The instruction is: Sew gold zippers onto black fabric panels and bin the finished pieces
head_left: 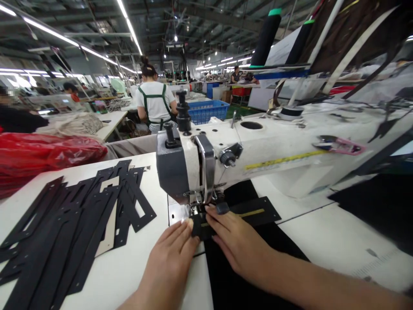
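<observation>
A black flat strip (271, 207) with a narrow yellowish line along its middle lies under the presser foot (196, 209) of a white sewing machine (274, 146). My left hand (172, 256) rests at the strip's left end, fingers stretched out close together and fingertips touching it beside the foot. Lying flat across the strip just right of the needle area is my right hand (240, 239), its fingers extended and slightly apart. Beneath the strip, a larger black piece of material (238, 280) spreads toward me. The needle point itself is hidden by the foot and fingers.
Several black slotted strips (69, 232) lie in an overlapping pile on the left of the white table. Behind them is a red plastic bag (48, 150). Pink-handled snips (342, 145) rest on the machine arm. A person (155, 99) and a blue basket (208, 110) are beyond.
</observation>
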The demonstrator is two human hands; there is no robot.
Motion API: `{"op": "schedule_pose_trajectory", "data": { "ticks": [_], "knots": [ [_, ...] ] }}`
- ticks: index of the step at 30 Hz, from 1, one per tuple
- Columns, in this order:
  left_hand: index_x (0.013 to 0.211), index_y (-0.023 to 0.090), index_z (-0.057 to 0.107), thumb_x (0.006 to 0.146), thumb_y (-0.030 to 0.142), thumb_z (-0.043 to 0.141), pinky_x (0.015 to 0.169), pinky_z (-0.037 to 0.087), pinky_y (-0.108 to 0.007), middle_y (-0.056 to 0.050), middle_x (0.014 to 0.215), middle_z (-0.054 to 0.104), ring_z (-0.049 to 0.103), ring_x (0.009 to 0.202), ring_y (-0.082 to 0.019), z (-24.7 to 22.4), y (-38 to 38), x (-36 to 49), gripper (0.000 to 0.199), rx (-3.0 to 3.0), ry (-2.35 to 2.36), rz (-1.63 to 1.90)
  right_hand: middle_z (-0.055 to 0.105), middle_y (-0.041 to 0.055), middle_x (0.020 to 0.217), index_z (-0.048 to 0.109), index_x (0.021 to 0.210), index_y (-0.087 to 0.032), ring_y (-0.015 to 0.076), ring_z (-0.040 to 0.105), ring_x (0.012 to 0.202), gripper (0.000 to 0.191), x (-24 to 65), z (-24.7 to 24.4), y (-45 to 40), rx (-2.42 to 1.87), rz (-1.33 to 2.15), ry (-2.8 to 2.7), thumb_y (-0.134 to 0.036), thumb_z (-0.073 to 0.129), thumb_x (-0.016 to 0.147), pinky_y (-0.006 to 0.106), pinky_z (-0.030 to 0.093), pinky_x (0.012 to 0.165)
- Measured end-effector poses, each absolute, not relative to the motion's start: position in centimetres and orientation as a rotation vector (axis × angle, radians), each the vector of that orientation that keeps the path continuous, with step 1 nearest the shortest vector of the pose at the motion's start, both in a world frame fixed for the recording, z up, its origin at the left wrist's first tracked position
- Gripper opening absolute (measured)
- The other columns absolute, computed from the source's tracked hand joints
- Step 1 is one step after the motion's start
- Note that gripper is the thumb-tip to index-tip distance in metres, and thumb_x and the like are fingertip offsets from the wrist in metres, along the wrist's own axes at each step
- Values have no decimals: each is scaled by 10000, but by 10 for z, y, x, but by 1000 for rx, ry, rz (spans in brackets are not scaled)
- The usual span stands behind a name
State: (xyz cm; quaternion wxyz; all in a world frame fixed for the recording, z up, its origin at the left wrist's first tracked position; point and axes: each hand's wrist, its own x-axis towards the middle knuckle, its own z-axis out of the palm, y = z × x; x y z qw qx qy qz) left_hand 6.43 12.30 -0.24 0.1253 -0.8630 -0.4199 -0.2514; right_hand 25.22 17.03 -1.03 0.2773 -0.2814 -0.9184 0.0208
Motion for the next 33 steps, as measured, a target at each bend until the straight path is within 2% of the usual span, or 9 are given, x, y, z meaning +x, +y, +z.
{"op": "schedule_pose_trajectory", "data": {
  "ticks": [4, 8, 11, 18, 26, 30, 33],
  "knots": [
    [892, 163, 639, 919, 119, 280, 857, 513, -349, -105, 1040, 669, 623, 986, -204, -2, 90, 69, 363, -2545, -1159, -726, 513, 180, 1256, 517, 1184, -28, 253, 455, 1189, 385, 271, -5, 132, -792, 44, -2475, -75, 361, 835, 394, 463, 939],
    [1016, 162, 599, 909, 159, 385, 839, 503, -348, -76, 1022, 677, 638, 927, -194, 1, 80, 70, 240, -2559, -1295, -751, 450, 173, 1313, 472, 1226, -64, 262, 375, 1248, 369, 297, 2, 125, -908, 75, -2403, -149, 391, 876, 460, 428, 967],
    [1114, 166, 553, 892, 177, 438, 870, 476, -371, -79, 1042, 657, 620, 938, -202, 6, 81, 70, 251, -2584, -1377, -732, 480, 157, 1273, 481, 1218, -112, 262, 431, 1196, 346, 320, 2, 131, -1032, 92, -2350, -170, 398, 887, 494, 417, 966],
    [1111, 201, 572, 889, 303, 456, 806, 491, -399, -114, 1074, 572, 558, 968, -252, 6, 85, 70, 270, -2592, -1528, -738, 534, 130, 1193, 498, 1204, -155, 258, 493, 1111, 337, 341, -11, 127, -1109, 84, -2291, -207, 457, 874, 485, 433, 934],
    [1090, 224, 593, 903, 246, 423, 919, 411, -470, -92, 1077, 564, 539, 997, -238, 2, 85, 70, 254, -2570, -1393, -667, 560, 119, 1037, 541, 1154, -160, 252, 522, 955, 295, 328, 1, 133, -1089, 152, -2297, -229, 492, 871, 457, 464, 832],
    [1062, 217, 604, 900, 234, 427, 903, 416, -456, -88, 1047, 574, 547, 971, -237, 0, 88, 68, 241, -2533, -1311, -667, 531, 111, 982, 561, 1132, -145, 257, 487, 917, 347, 319, 7, 139, -1095, 180, -2338, -190, 608, 791, 464, 447, 803],
    [1060, 214, 601, 896, 219, 436, 907, 405, -457, -91, 1052, 567, 534, 983, -240, -2, 88, 68, 233, -2535, -1299, -681, 523, 76, 902, 607, 1030, -188, 226, 485, 839, 234, 314, 8, 141, -1034, 200, -2393, -160, 596, 798, 420, 448, 739]
  ]
}}
